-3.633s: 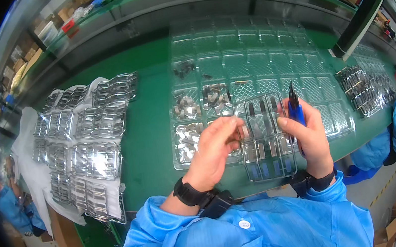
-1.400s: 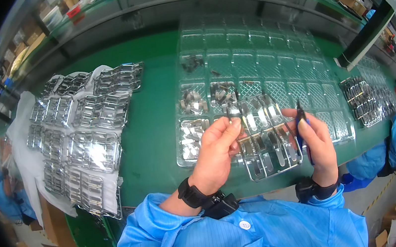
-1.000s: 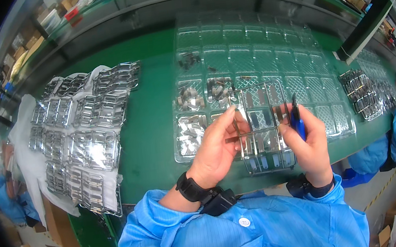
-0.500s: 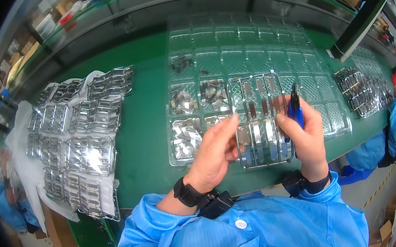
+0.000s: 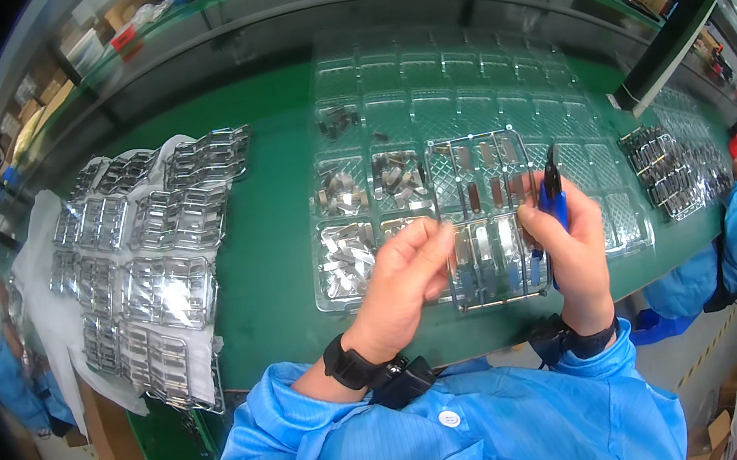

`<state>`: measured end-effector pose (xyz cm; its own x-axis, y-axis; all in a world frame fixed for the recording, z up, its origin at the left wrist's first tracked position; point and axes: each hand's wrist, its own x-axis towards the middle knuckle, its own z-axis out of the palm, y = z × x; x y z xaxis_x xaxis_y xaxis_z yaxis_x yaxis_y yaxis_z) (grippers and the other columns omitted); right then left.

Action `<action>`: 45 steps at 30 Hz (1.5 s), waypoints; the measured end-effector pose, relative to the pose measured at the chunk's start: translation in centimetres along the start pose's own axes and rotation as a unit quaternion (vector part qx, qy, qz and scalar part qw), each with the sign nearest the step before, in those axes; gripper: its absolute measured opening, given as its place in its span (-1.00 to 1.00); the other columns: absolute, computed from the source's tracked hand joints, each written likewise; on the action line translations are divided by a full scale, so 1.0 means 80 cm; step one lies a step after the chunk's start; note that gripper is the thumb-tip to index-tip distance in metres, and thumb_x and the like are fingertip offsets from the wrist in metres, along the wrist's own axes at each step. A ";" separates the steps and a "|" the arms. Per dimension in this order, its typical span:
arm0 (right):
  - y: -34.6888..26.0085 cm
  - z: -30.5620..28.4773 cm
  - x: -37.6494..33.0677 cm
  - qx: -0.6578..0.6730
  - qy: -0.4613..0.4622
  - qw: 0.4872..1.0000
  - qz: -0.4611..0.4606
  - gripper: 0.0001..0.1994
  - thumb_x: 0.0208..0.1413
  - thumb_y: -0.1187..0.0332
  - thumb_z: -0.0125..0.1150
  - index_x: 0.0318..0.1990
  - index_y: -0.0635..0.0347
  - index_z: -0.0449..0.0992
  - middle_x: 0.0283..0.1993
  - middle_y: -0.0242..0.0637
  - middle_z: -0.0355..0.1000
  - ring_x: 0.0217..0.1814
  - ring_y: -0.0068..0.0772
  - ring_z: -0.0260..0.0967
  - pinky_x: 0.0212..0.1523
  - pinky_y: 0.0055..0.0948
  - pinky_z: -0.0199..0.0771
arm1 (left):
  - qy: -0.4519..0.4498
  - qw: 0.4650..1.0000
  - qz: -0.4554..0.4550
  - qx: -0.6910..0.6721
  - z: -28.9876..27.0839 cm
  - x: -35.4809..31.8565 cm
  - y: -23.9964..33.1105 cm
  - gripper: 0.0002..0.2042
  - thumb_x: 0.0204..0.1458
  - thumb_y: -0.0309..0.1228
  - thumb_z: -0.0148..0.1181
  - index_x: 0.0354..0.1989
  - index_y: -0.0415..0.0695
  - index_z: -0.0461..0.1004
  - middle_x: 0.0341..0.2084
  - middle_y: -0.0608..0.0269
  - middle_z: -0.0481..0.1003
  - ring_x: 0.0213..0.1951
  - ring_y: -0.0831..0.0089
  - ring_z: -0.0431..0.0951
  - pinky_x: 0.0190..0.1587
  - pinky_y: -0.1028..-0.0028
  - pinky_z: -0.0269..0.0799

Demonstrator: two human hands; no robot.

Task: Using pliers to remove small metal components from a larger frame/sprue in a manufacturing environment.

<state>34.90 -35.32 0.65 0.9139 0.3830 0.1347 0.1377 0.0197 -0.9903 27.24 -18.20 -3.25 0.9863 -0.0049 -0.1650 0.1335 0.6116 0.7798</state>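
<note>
Head view: left hand (image 5: 407,271) and right hand (image 5: 575,240) grip metal frame (image 5: 483,215); right also holds blue cutters (image 5: 553,196)

Two hands (image 5: 407,271) (image 5: 575,240), one blue-handled cutter (image 5: 553,196), one metal parts frame (image 5: 483,215), one clear compartment tray (image 5: 460,78).

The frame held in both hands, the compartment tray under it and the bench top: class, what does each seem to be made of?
Frame: probably shiny metal; thin silvery bars glint. Compartment tray: likely clear moulded plastic; green shows through it. Bench top: a matte green mat, perhaps rubber.
</note>
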 end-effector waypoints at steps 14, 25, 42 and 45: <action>0.040 0.006 -0.029 -0.399 -0.138 0.884 -0.200 -0.59 -0.12 0.41 0.24 -0.03 0.20 0.38 -0.28 -0.08 0.41 -0.31 0.02 0.41 -0.33 -0.19 0.43 | -0.022 0.995 -0.012 -0.096 -0.010 -0.003 -0.004 -0.83 0.17 -0.27 -0.01 -0.36 -0.08 0.35 -0.55 0.38 0.36 -0.61 0.75 0.12 -0.57 0.72 0.01; 0.044 0.012 -0.026 -0.370 -0.172 0.896 -0.177 -0.53 -0.12 0.40 0.26 0.02 0.25 0.33 -0.22 -0.03 0.40 -0.27 0.07 0.41 -0.30 -0.19 0.45 | -0.019 0.997 -0.018 -0.067 -0.009 -0.002 -0.006 -0.81 0.17 -0.25 -0.01 -0.39 -0.09 0.35 -0.56 0.38 0.36 -0.61 0.76 0.14 -0.58 0.74 0.01; 0.042 0.014 -0.025 -0.400 -0.150 0.872 -0.239 -0.44 -0.21 0.47 0.27 0.07 0.22 0.32 -0.28 -0.10 0.39 -0.37 -0.01 0.39 -0.41 -0.20 0.41 | -0.018 0.994 -0.033 -0.102 -0.009 -0.005 -0.008 -0.82 0.22 -0.34 -0.10 -0.25 -0.16 0.38 -0.55 0.38 0.36 -0.64 0.80 0.13 -0.63 0.78 -0.03; 0.044 0.009 -0.028 -0.418 -0.169 0.868 -0.211 -0.44 -0.22 0.48 0.27 0.06 0.23 0.32 -0.34 -0.08 0.40 -0.40 0.00 0.39 -0.45 -0.19 0.41 | -0.002 0.997 -0.022 -0.077 -0.006 -0.003 -0.008 -0.81 0.17 -0.27 -0.01 -0.42 -0.09 0.35 -0.56 0.36 0.35 -0.61 0.76 0.16 -0.59 0.75 0.02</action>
<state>33.08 -35.41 -3.17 0.5705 0.7555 0.3220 0.7902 -0.3982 -0.4658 26.84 -18.23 -4.01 0.9801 -0.0372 -0.1948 0.1607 0.7244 0.6704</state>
